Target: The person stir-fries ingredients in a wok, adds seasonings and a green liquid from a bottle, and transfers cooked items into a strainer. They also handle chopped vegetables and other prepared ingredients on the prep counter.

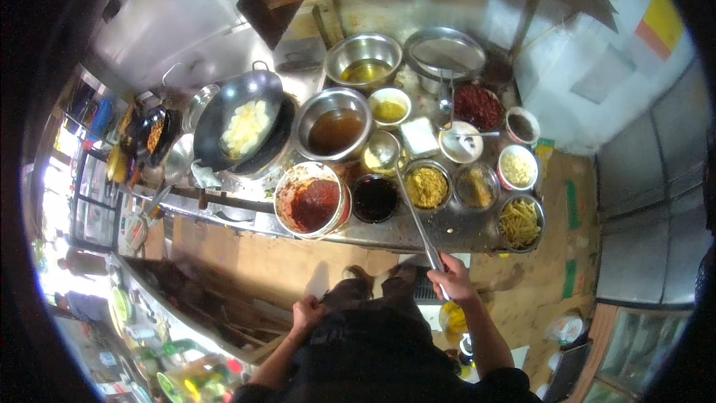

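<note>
Holding 1 ladle (414, 209), R hand (451, 280)

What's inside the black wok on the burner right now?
The black wok holds pale, whitish-yellow pieces of food piled near its middle, with dark bare metal around them. What lies under the pile, and any oil or liquid at the bottom, is covered and cannot be seen.

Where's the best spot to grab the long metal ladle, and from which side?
Grip the ladle at the near end of its handle, coming from the person's side of the counter. The bowl rests far off among the sauce bowls, and the slim handle slants back to where the right hand already wraps it.
</note>
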Demonstrator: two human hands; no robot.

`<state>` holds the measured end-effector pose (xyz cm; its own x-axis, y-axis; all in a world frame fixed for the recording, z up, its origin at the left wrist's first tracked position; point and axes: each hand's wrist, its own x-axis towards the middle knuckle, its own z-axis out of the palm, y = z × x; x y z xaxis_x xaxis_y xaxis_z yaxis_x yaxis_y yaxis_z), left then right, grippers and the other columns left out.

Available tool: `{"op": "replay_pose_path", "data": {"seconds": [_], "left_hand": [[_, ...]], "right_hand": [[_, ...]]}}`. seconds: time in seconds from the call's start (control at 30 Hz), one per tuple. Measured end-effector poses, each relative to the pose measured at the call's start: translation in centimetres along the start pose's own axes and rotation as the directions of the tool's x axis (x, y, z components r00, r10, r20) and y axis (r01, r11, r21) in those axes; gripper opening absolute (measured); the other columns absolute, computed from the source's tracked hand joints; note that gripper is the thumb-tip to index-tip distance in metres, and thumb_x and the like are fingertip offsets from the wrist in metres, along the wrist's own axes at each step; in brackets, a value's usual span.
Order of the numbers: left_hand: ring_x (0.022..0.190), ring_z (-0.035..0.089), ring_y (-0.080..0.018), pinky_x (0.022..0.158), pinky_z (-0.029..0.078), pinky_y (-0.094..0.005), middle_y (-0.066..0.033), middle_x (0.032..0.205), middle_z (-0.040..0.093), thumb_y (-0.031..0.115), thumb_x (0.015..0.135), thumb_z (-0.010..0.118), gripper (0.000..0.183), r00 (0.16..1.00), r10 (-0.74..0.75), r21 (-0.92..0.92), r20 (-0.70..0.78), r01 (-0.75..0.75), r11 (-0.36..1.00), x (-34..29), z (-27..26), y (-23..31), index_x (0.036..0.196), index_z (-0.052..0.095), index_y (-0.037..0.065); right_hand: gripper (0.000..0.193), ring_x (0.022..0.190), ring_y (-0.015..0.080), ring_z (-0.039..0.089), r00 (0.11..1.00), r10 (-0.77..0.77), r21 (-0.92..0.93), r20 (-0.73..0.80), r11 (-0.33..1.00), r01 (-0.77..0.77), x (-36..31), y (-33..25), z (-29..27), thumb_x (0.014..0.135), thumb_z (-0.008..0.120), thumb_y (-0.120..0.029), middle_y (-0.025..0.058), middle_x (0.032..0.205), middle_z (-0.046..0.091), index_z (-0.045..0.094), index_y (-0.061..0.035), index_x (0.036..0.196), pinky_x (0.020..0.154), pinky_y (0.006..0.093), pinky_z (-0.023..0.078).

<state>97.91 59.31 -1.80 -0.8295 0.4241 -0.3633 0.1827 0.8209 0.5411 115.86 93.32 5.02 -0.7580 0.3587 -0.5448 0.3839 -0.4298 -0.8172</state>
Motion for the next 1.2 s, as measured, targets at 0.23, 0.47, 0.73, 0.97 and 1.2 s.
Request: {"op": "replay_pose_path", "data": {"seconds": [0.23, 0.47, 0.73, 0.97, 1.2], "left_hand": [[0.053, 0.058, -0.0147, 0.054, 0.047, -0.0303, -0.0106, 0.059, 0.061, 0.020, 0.070, 0.070, 0.022, 0.991, 0.100, -0.250, -0.093, -0.120, 0.961, 2.2, -0.7, 1.2, 0.083, 0.066, 0.003], [0.062, 0.058, -0.0128, 0.058, 0.047, -0.0273, -0.0099, 0.067, 0.061, 0.016, 0.087, 0.059, 0.018, 0.982, 0.187, -0.673, -0.012, -0.147, 0.725, 2.8, -5.7, 12.2, 0.088, 0.065, -0.002], [0.075, 0.054, -0.0159, 0.066, 0.047, -0.0278, -0.0071, 0.086, 0.054, -0.007, 0.067, 0.051, 0.025, 0.927, -0.040, -0.827, -0.372, -0.312, 0.468, -3.2, -1.3, 15.6, 0.089, 0.046, 0.003], [0.059, 0.047, -0.0105, 0.049, 0.040, -0.0225, -0.0036, 0.070, 0.051, -0.008, 0.063, 0.045, 0.022, 0.813, -0.533, -0.959, -0.236, -0.107, 0.262, -9.9, 5.7, 6.0, 0.076, 0.039, 0.009], [0.064, 0.047, -0.0119, 0.056, 0.039, -0.0235, -0.0021, 0.070, 0.046, -0.011, 0.059, 0.046, 0.026, 0.723, -0.689, -0.998, -0.052, -0.024, 0.050, -10.3, 23.6, 0.5, 0.073, 0.038, 0.008]], "right_hand": [[0.032, 0.039, 0.0087, 0.043, 0.997, 0.066, 0.529, 0.037, 0.845, -0.076, -1.5, -0.5, 1.1, 0.082, 0.051, 0.001, 0.0040, 0.063, 0.050, 0.053, -0.0052, 0.114, 0.034, 0.0231, 0.032], [0.048, 0.038, 0.0114, 0.042, 0.965, -0.063, 0.276, 0.255, 0.961, -0.010, -6.6, -4.8, 4.0, 0.082, 0.050, 0.001, 0.0072, 0.062, 0.049, 0.040, 0.0002, 0.128, 0.034, 0.0252, 0.029], [0.046, 0.067, 0.0128, 0.059, 0.410, 0.156, -0.106, 0.899, 0.984, -0.142, -0.1, -2.2, 10.4, 0.086, 0.063, -0.023, 0.0070, 0.085, 0.059, 0.043, 0.0008, 0.120, 0.061, 0.0268, 0.051], [0.025, 0.071, 0.0109, 0.060, 0.781, 0.435, -0.439, 0.449, 0.868, -0.232, 10.4, 15.3, 7.0, 0.087, 0.061, -0.013, 0.0062, 0.086, 0.064, 0.060, 0.0014, 0.108, 0.063, 0.0254, 0.053], [0.010, 0.056, 0.0123, 0.057, 0.987, 0.106, -0.535, -0.119, 0.831, -0.154, 31.1, 34.8, -2.9, 0.084, 0.062, -0.006, 0.0055, 0.074, 0.061, 0.062, -0.0009, 0.093, 0.050, 0.0252, 0.050]]}}
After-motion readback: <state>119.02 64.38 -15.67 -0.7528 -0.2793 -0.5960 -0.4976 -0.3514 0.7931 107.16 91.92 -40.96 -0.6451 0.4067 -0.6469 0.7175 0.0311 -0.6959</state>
